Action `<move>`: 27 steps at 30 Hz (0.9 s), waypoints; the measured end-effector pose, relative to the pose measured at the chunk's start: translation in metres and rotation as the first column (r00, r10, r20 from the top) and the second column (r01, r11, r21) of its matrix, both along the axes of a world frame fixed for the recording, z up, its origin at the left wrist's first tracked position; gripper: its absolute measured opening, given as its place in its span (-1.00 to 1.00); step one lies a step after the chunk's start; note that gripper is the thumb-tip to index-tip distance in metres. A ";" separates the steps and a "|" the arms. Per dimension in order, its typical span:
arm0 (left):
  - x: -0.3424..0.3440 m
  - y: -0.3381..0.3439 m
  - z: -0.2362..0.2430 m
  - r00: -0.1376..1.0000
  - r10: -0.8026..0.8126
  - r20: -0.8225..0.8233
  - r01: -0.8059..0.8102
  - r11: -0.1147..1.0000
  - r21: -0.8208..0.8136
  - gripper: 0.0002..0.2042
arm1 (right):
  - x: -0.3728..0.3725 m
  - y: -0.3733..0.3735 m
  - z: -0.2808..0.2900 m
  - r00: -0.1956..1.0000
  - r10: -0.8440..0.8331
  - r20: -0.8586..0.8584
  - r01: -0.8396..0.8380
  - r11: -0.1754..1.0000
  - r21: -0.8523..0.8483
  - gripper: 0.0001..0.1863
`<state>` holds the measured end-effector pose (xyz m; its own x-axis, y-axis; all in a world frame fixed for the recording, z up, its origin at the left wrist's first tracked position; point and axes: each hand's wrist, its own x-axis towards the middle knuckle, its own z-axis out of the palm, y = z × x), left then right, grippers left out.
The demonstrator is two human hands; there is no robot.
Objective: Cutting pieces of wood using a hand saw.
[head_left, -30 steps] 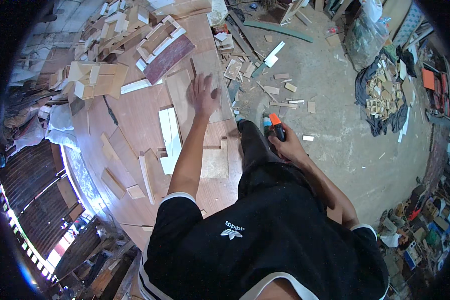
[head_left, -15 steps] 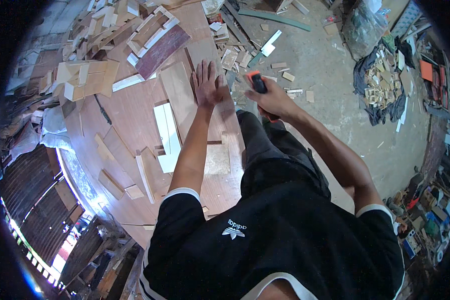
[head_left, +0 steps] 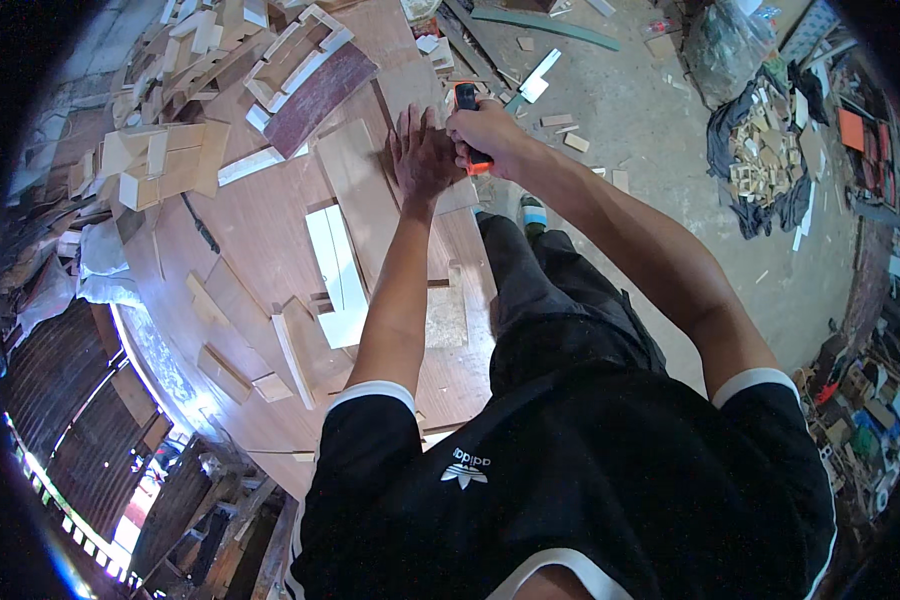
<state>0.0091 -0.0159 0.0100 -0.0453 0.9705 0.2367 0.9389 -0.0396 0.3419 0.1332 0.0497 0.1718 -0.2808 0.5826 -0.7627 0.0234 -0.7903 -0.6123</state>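
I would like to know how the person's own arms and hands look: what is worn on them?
The sleeves are short and black, each ending in a white band. Below them, the forearms, left hand and right hand are bare; no glove, watch or bracelet shows.

The person wears a black short-sleeved T-shirt with white cuffs, a white collar, white lines along its side edges and a small white leaf-shaped logo with lettering on the chest. Below it are worn-looking dark grey trousers, and one foot shows blue and white banded footwear, too small to tell the kind. The left hand, the right hand and both forearms are bare.
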 end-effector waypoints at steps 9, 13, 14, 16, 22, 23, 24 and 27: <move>0.001 -0.004 0.012 0.999 0.031 0.042 -0.030 0.999 -0.021 -0.31 | 0.003 -0.013 -0.031 0.990 -0.111 -0.083 0.102 0.989 -0.107 -0.92; 0.003 -0.002 0.015 0.999 0.046 0.001 -0.046 0.998 -0.041 -0.31 | 0.002 -0.018 -0.036 0.994 -0.082 -0.071 0.081 0.996 -0.024 -0.97; 0.003 -0.001 0.012 0.999 0.042 0.001 -0.042 0.998 -0.040 -0.31 | 0.001 -0.017 -0.038 0.995 -0.080 -0.055 0.079 0.997 -0.009 -0.97; 0.003 0.003 0.006 1.000 0.024 -0.009 -0.024 1.000 -0.004 -0.31 | -0.001 -0.016 -0.042 0.996 -0.086 -0.037 0.085 0.996 -0.021 -0.96; 0.009 0.000 0.014 0.999 0.005 0.053 -0.004 1.000 -0.018 -0.31 | -0.006 -0.008 -0.038 0.997 -0.079 0.014 0.079 0.996 -0.044 -0.93; 0.005 -0.001 0.010 0.999 0.008 0.049 -0.007 1.000 -0.016 -0.31 | -0.014 -0.003 -0.037 0.996 -0.083 0.028 0.085 0.995 -0.056 -0.93; 0.002 -0.002 0.006 0.999 0.000 0.053 -0.002 1.000 0.023 -0.32 | -0.019 -0.006 -0.036 0.997 -0.053 0.052 0.055 0.997 -0.049 -0.93; -0.009 -0.007 0.001 1.000 0.027 -0.011 -0.027 0.999 0.027 -0.38 | -0.017 -0.020 -0.027 0.998 -0.016 -0.057 0.015 1.000 -0.018 -0.94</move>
